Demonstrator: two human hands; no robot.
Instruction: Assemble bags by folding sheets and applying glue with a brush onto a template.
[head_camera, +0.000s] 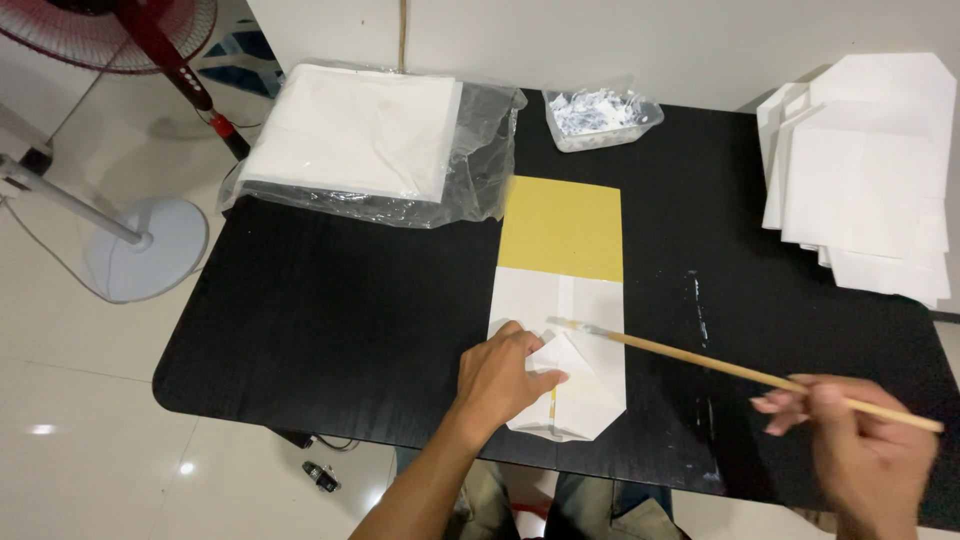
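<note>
Your right hand sits closest, blurred and cut off at the bottom edge, fingers pinched around the end of a long wooden brush; its far end runs past your knuckles, and the bristle tip reaches leftward to touch the white paper bag. Your left hand lies flat, fingers spread, pressing down on the bag's folded bottom flaps, so part of the folds is hidden under your palm. That bag lies between your hands on the black table, just beyond your left fingers, with its upper half over a yellow sheet. Past your right hand, white smears streak the tabletop, hard to make out. Further off on your right, a stack of white folded bags runs off the table edge. Beyond your left hand sits a clear plastic pack of white paper, and beside it a small clear tub whose contents you can't quite read. Far left, a fan stand is only partly in view.
</note>
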